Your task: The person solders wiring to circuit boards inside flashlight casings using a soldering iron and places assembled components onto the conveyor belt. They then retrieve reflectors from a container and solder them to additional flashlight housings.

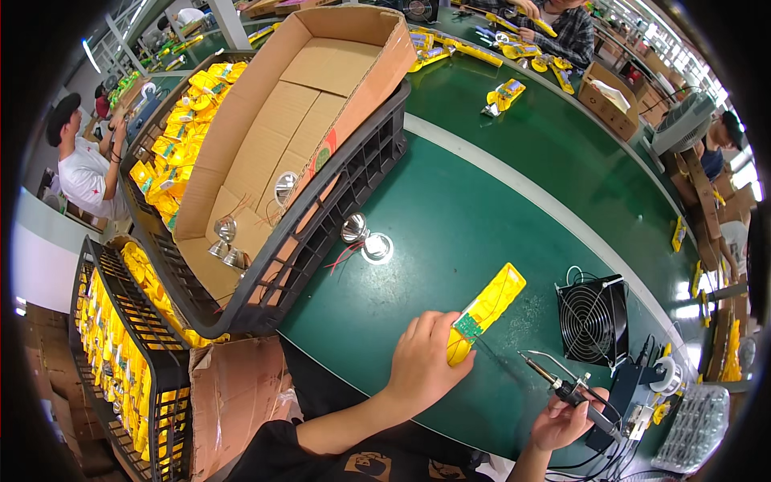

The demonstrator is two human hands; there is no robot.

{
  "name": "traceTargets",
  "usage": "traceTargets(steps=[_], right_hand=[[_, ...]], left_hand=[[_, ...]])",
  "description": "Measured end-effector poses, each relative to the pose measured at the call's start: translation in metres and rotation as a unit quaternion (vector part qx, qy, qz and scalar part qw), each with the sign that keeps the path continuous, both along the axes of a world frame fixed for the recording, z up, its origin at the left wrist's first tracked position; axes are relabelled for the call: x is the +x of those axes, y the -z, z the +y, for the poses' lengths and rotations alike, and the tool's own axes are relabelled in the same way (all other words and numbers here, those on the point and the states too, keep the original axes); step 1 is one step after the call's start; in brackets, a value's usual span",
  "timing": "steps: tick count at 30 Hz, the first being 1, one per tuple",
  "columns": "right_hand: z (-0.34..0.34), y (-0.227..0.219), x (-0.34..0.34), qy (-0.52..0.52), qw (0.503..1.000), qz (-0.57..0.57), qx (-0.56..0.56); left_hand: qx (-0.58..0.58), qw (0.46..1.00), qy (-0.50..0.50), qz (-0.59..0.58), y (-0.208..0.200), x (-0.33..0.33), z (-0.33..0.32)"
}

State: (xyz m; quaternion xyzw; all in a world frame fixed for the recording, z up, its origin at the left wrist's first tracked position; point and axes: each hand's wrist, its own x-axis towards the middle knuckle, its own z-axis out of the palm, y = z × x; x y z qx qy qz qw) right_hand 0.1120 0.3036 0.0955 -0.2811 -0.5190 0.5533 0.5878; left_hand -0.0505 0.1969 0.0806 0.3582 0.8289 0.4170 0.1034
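Observation:
My left hand (424, 355) is closed around the lower end of a long yellow plastic housing (495, 299), which it holds over the green tabletop. A small green circuit board (467, 327) sits on the housing beside my fingertips. My right hand (564, 419) grips a soldering iron (569, 393) with a thin metal feed tube along it. The iron's tip points up and left, apart from the board. Farther left on the table lie two shiny reflector cups (354, 228), one with red wires.
A black fan (594, 320) stands right of the housing, near a dark soldering unit with a solder spool (666, 376). At left, a cardboard box (321, 76) with several reflectors rests on a black crate (353, 181) of yellow housings. People work around the green conveyor (554, 128).

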Motion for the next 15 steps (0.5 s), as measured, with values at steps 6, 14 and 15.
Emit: traceTargets(steps=[6,14,15], right_hand=[[0.002,-0.007,-0.006,-0.064,0.997,-0.019,0.025],[-0.004,-0.009,-0.029,-0.159,0.951,-0.163,0.207],[-0.005,-0.006,-0.032,-0.175,0.944,-0.174,0.221]], left_hand=[[0.026,0.997,0.070,-0.029,0.004,-0.013,-0.033],[0.091,0.991,0.044,-0.088,0.015,-0.020,-0.061],[0.106,0.990,0.035,-0.086,0.016,-0.021,-0.061]])
